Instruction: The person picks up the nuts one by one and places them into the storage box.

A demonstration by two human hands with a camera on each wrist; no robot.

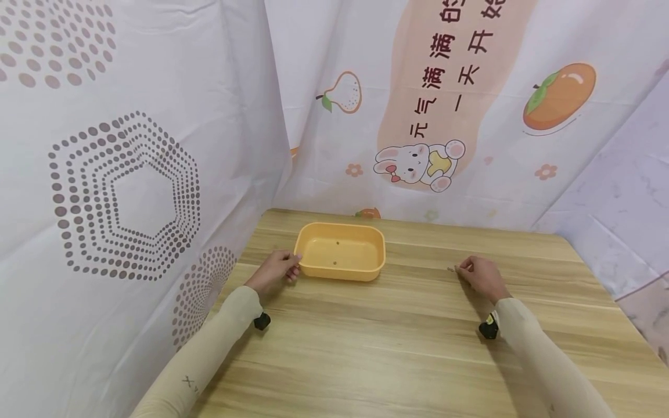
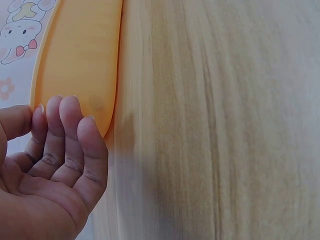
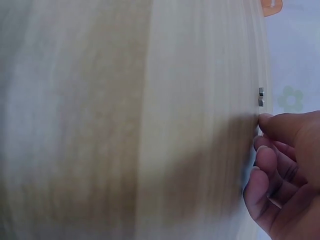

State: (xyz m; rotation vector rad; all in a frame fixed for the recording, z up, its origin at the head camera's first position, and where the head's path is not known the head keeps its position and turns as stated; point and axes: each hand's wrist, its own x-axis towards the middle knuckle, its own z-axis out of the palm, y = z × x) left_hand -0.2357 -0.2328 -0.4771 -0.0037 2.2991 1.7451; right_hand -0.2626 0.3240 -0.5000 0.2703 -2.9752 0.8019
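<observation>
So, two bare hands down on a light wood-grain tabletop, cream sleeves up both forearms, a small black wrist camera under each wrist. Left hand right up against the near left corner of a shallow orange plastic rectangular tray with rounded corners; from the left wrist view, fingers slightly bent with the tips touching the tray's rim, thumb off to the side, palm facing up-ish, not really wrapped around anything. Tray sitting toward the back of the table, left of centre, with a couple of tiny dark specks on its floor, too small to identify. Right hand well apart from the tray, over on the right side of the table, fingers curled in with the tips bunched near the surface. Just beside those fingertips, two tiny silvery metal bits lying on the wood, close together, apart from the hand by a sliver; can't tell what exactly they are, and can't tell for sure if anything is pinched between the fingers themselves. Behind it all, white plastic sheeting: grey dotted hexagons on the left, a cartoon rabbit, a pear and an orange persimmon printed at the back.
</observation>
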